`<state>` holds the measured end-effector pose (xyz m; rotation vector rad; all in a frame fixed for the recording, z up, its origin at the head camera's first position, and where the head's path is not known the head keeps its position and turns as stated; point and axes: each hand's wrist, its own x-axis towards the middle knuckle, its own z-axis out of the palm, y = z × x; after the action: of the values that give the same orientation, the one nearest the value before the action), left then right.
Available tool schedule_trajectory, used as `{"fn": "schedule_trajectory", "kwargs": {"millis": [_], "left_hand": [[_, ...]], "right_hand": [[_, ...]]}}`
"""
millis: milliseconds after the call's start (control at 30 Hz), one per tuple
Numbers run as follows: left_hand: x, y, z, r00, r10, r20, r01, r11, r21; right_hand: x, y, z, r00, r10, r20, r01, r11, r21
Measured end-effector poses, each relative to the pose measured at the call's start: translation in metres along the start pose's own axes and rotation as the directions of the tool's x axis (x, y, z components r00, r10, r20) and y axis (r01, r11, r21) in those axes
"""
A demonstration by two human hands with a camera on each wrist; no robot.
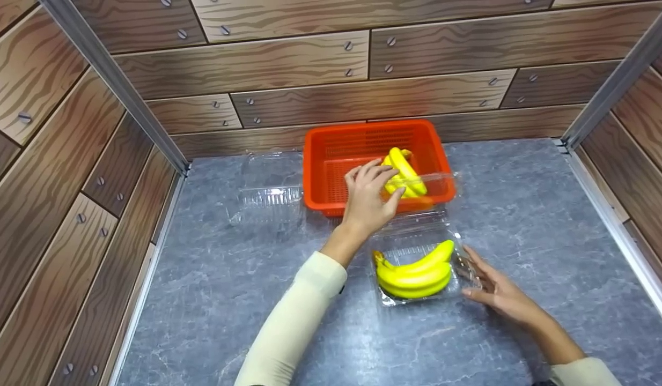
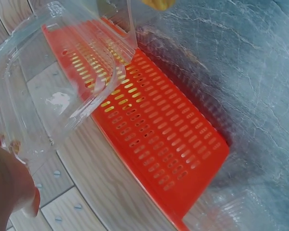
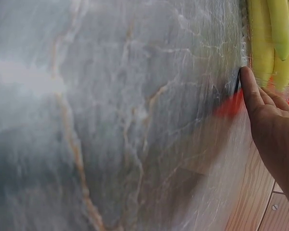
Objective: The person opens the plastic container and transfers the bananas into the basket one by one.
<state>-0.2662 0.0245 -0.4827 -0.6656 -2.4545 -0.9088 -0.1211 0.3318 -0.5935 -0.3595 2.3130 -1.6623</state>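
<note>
A bunch of yellow bananas (image 1: 414,276) lies in the base of a clear plastic clamshell box (image 1: 391,301), whose lid (image 2: 62,122) stands raised toward the basket. My left hand (image 1: 369,195) is at the lid's left edge, fingers spread and slightly bent, thumb apart; the left wrist view shows its fingertips touching the clear plastic. At the box's right side, my right hand (image 1: 502,297) rests with fairly straight fingers and thumb against the wall. In the right wrist view, the right hand (image 3: 274,127) is beside the bananas (image 3: 274,38), partly cut off by the frame.
Behind the box stands a red perforated basket (image 1: 331,206) with more bananas (image 1: 409,169) in its right part. Left of it, another clear clamshell box (image 1: 269,198) lies opened out. Wood-patterned walls (image 1: 288,64) enclose the grey marbled table (image 1: 213,300) at the back and sides.
</note>
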Motion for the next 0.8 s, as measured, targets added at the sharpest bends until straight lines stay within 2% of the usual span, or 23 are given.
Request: {"fn": "schedule_trajectory", "kwargs": {"millis": [167,333,433,533,600,667,733,767,800], "left_hand": [[-0.004,0.002,-0.002,0.999,0.04,-0.017,-0.04,0.999,0.024],[-0.011,0.005,-0.002,0.992,0.106,-0.068,-0.105,0.994,0.02],[-0.017,0.008,-0.002,0.973,0.199,-0.116,-0.195,0.98,0.045],[-0.025,0.012,-0.001,0.936,0.333,-0.112,-0.323,0.941,0.1],[-0.033,0.016,-0.001,0.917,0.397,-0.048,-0.39,0.914,0.113],[-0.041,0.021,0.0,0.909,0.409,0.079,-0.416,0.903,0.106],[-0.049,0.025,0.003,0.897,0.367,0.246,-0.398,0.913,0.091],[-0.053,0.026,0.004,0.883,0.332,0.33,-0.381,0.92,0.094],[-0.057,0.027,0.007,0.862,0.298,0.411,-0.368,0.924,0.103]], "right_hand": [[0.001,0.001,0.0,1.0,-0.012,-0.006,0.012,1.0,-0.002],[0.0,0.002,0.0,1.0,-0.002,0.0,0.002,1.0,0.008],[0.0,0.001,0.001,1.0,0.005,-0.003,-0.005,1.0,0.007],[0.0,0.0,0.0,1.0,0.008,-0.009,-0.008,1.0,-0.007],[0.001,0.0,0.0,1.0,0.013,-0.009,-0.013,1.0,-0.019],[0.001,-0.001,0.0,1.0,0.018,-0.008,-0.018,0.999,-0.032],[0.001,-0.001,0.0,1.0,0.021,-0.007,-0.021,0.999,-0.032],[0.001,0.0,0.0,1.0,0.021,-0.006,-0.021,0.999,-0.031],[0.001,0.0,0.0,1.0,0.019,-0.005,-0.019,0.999,-0.027]]}}
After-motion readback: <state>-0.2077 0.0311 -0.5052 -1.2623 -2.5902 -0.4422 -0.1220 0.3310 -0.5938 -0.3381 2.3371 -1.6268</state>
